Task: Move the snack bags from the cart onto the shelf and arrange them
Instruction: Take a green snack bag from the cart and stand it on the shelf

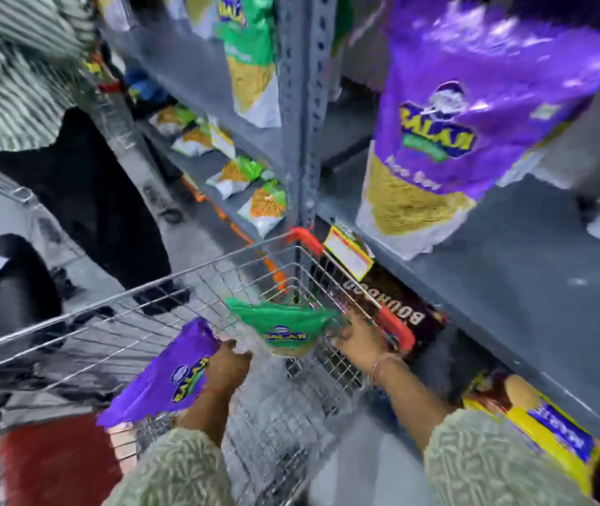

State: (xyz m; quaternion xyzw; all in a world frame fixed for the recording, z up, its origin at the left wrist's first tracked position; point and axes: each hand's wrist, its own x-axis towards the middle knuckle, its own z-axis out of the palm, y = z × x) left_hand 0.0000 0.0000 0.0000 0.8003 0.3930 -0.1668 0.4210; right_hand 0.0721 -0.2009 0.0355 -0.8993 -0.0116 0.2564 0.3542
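The grey shelf (532, 272) stands just right of the wire cart (152, 315), one purple bag (466, 140) already upright there. Lift both bags clear of the rim, then stand them beside it, labels outward. Left hand (227, 367) is clamped on a glossy purple snack bag (167, 378); right hand (360, 341) grips the green snack bag (284, 323), both over the cart.
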